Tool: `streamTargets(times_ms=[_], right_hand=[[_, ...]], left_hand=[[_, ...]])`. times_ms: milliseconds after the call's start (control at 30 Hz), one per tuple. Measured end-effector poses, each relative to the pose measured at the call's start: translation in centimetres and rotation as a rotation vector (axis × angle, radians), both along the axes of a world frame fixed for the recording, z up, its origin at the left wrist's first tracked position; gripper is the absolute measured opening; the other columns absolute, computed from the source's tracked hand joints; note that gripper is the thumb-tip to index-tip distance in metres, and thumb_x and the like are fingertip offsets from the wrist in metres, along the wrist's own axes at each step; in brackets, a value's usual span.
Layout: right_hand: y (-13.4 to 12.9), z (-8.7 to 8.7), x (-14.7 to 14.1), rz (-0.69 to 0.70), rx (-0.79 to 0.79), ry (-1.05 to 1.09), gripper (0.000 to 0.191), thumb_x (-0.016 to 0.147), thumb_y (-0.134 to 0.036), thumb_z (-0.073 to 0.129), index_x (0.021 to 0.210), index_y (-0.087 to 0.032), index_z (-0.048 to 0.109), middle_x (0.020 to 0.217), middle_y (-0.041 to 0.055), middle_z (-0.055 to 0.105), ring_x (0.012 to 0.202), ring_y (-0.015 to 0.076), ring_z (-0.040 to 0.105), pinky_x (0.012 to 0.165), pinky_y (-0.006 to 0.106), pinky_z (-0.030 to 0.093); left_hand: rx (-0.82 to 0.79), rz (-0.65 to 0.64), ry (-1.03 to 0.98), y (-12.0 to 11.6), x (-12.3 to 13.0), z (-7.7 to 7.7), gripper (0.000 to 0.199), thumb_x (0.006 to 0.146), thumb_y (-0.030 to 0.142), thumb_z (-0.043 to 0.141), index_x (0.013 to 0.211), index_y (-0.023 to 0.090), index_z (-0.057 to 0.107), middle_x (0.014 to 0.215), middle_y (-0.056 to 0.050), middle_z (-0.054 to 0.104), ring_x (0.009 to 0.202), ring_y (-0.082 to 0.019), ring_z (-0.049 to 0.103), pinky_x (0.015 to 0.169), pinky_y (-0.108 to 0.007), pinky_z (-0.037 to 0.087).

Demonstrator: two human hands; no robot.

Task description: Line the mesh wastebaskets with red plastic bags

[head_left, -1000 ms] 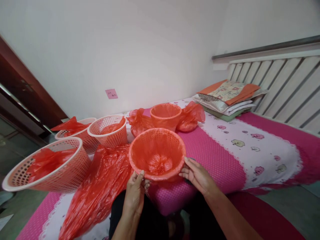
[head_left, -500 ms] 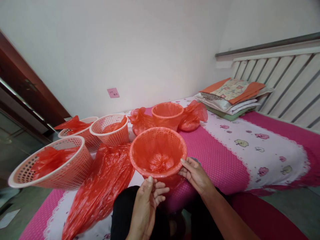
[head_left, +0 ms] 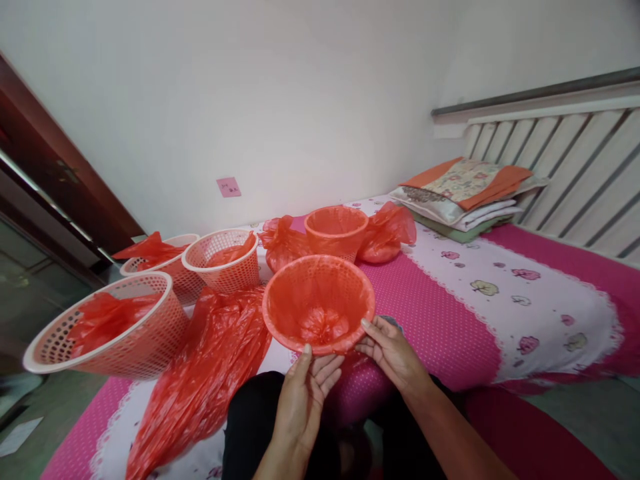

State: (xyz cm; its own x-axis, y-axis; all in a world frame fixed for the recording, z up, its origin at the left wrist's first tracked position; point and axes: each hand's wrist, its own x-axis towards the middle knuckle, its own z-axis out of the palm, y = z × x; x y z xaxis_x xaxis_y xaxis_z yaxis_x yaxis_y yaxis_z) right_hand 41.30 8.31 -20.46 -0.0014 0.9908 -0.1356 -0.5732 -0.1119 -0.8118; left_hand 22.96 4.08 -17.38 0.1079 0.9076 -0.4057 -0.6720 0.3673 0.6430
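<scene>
A basket lined with a red plastic bag (head_left: 319,303) stands at the bed's front edge, its mouth facing up and toward me. My left hand (head_left: 309,393) is at the near rim, thumb on the rim and fingers spread beneath it. At the right of the rim, my right hand (head_left: 393,350) pinches the bag-covered edge between thumb and fingers. Red film covers the whole rim and gathers at the basket's bottom. Left of this basket, a long crumpled red plastic bag (head_left: 210,373) lies spread over the bed.
Pink baskets (head_left: 135,340), (head_left: 223,263) holding red bags stand at the left. Behind, another red-lined basket (head_left: 336,230) sits between tied red bags (head_left: 387,233). Folded bedding (head_left: 465,193) is piled at the back right of the bed (head_left: 440,313), near a white radiator (head_left: 565,160).
My left hand has moved slightly up and right, its thumb now on the near rim and its fingers straighter. Red film that hung below the rim is now less visible.
</scene>
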Motion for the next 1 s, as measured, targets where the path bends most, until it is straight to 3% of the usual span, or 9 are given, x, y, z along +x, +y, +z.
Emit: streamTargets(times_ms=[200, 367, 500, 600, 767, 867, 1000], right_hand=[[-0.7, -0.1, 0.5, 0.038, -0.040, -0.021, 0.047, 0.066, -0.056, 0.091, 0.079, -0.020, 0.063, 0.075, 0.0016, 0.072, 0.065, 0.0141, 0.068, 0.062, 0.025, 0.053], [-2.3, -0.9, -0.2, 0.151, 0.081, -0.299, 0.037, 0.069, -0.045, 0.090, 0.083, -0.019, 0.068, 0.076, 0.0004, 0.070, 0.062, 0.0113, 0.061, 0.057, 0.024, 0.045], [-2.2, -1.5, -1.1, 0.074, 0.164, -0.459, 0.028, 0.071, -0.039, 0.084, 0.081, -0.020, 0.067, 0.070, -0.0017, 0.065, 0.061, 0.0127, 0.058, 0.059, 0.027, 0.044], [-1.8, -1.7, -1.4, 0.099, 0.199, -0.518, 0.024, 0.075, -0.039, 0.079, 0.085, -0.020, 0.068, 0.079, 0.0023, 0.071, 0.070, 0.0170, 0.064, 0.067, 0.032, 0.048], [-1.6, -1.9, -0.6, 0.154, 0.212, -0.511, 0.024, 0.075, -0.041, 0.079, 0.085, -0.021, 0.069, 0.084, 0.0040, 0.074, 0.078, 0.0207, 0.069, 0.074, 0.034, 0.051], [-1.6, -2.0, 0.7, 0.086, 0.145, -0.470, 0.028, 0.074, -0.046, 0.080, 0.082, -0.021, 0.069, 0.075, 0.0023, 0.073, 0.070, 0.0189, 0.069, 0.068, 0.032, 0.051], [-1.4, -1.5, 2.2, -0.050, 0.055, -0.290, 0.044, 0.070, -0.058, 0.083, 0.088, -0.020, 0.072, 0.076, 0.0033, 0.073, 0.066, 0.0167, 0.069, 0.065, 0.030, 0.052]], left_hand=[[0.071, -0.006, -0.006, 0.1, -0.2, -0.5, 0.025, 0.093, 0.033, 0.070, 0.096, 0.009, 0.074, 0.103, -0.020, 0.079, 0.102, -0.031, 0.076, 0.089, -0.036, 0.058], [0.157, -0.028, 0.080, 0.0, -0.1, -0.9, 0.037, 0.080, 0.042, 0.083, 0.098, 0.011, 0.076, 0.106, -0.018, 0.079, 0.104, -0.030, 0.075, 0.082, -0.030, 0.057], [0.170, 0.002, 0.165, 0.0, 0.3, -0.6, 0.042, 0.074, 0.047, 0.087, 0.094, 0.012, 0.076, 0.104, -0.017, 0.079, 0.102, -0.029, 0.075, 0.072, -0.026, 0.054], [0.166, -0.017, 0.174, 0.0, 0.3, -0.7, 0.041, 0.073, 0.045, 0.088, 0.095, 0.013, 0.076, 0.107, -0.017, 0.079, 0.103, -0.028, 0.074, 0.074, -0.026, 0.053], [0.144, -0.072, 0.167, -0.4, -0.6, -1.4, 0.037, 0.072, 0.037, 0.089, 0.096, 0.013, 0.074, 0.114, -0.018, 0.078, 0.101, -0.024, 0.074, 0.079, -0.027, 0.055], [0.109, -0.082, 0.164, -1.1, -1.0, -1.1, 0.035, 0.073, 0.033, 0.089, 0.097, 0.012, 0.073, 0.113, -0.018, 0.078, 0.097, -0.024, 0.075, 0.079, -0.027, 0.056], [0.047, -0.124, 0.084, -1.8, -0.9, 0.4, 0.024, 0.082, 0.024, 0.082, 0.098, 0.010, 0.072, 0.112, -0.021, 0.077, 0.096, -0.027, 0.077, 0.079, -0.030, 0.059]])
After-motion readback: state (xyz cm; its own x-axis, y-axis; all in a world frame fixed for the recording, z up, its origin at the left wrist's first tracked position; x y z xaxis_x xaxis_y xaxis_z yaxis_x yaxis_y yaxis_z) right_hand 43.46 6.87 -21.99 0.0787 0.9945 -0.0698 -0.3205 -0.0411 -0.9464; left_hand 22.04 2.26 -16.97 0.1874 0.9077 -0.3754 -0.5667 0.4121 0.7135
